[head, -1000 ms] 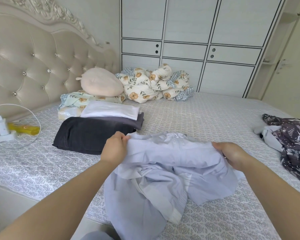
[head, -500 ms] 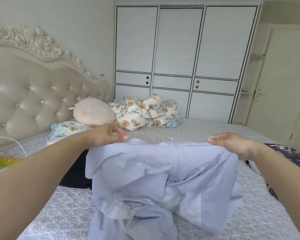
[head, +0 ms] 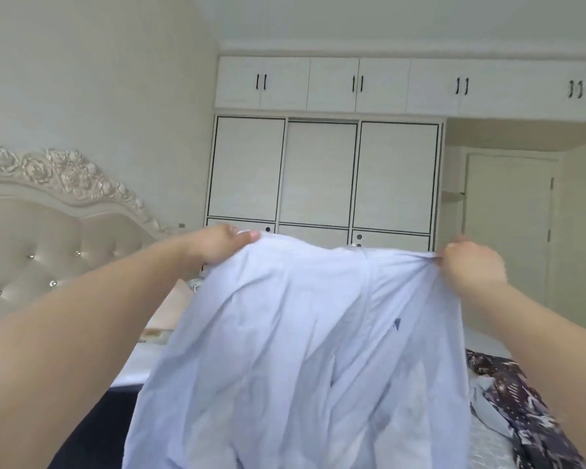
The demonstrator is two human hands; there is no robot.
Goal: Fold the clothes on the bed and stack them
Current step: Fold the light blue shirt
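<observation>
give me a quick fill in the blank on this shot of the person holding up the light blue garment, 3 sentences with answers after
1. The light blue garment is held up by ____ hands, the left hand and the right hand, at its top edge.
2. The patterned dark garment lies on the bed on the person's ____ side.
3. Behind the garment stands a white ____ with black-lined doors.

Missing words: both; right; wardrobe

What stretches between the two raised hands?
In the head view, only the top edge of the pale blue shirt, pulled between the left hand and right hand.
</observation>
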